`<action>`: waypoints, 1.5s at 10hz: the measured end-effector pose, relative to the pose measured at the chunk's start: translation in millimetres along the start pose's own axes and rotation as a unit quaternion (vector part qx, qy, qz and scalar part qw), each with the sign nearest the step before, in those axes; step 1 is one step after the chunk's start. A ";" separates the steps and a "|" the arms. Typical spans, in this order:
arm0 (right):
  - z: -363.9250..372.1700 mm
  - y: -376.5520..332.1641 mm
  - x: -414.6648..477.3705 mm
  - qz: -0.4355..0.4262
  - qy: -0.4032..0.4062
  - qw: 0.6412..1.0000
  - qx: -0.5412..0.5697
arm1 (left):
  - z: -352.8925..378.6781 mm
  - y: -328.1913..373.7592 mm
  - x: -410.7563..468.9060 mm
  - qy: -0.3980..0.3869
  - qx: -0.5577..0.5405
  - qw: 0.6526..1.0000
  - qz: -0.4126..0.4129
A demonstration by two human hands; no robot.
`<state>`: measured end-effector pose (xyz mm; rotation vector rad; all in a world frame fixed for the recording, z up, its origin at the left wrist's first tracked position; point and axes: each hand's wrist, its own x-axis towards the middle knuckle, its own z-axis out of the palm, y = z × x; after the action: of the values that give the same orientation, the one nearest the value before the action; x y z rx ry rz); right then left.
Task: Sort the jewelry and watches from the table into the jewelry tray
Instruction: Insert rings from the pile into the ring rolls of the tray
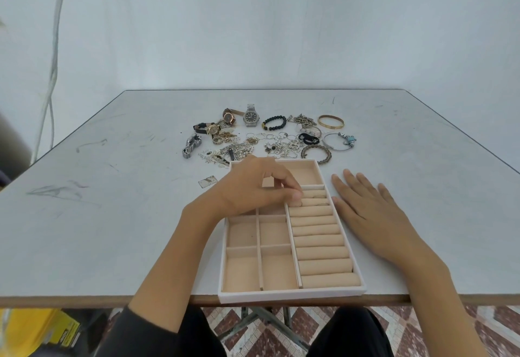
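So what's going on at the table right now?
A person is filling a jewelry tray. The left hand reaches over it, fingertips at the ring rolls, where two thin rings seem tucked in; whether it pinches one is unclear. The right hand lies flat on the table beside the tray. Watches and bracelets lie beyond.

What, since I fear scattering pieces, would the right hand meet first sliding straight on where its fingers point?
Probably the braided bangle lying past the far corner of the jewelry tray; the right hand lies flat, fingers aimed roughly there.
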<state>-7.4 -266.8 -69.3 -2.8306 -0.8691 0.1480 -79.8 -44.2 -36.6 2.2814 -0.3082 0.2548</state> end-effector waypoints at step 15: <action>-47.9 4.0 26.1 0.022 -0.010 0.994 0.108 | -18.7 -12.2 8.0 0.003 -0.026 0.996 -0.084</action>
<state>23.4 -262.0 -24.3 -2.6520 -0.7463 0.2601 -70.1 -23.4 -30.6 2.2388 -0.1166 0.1655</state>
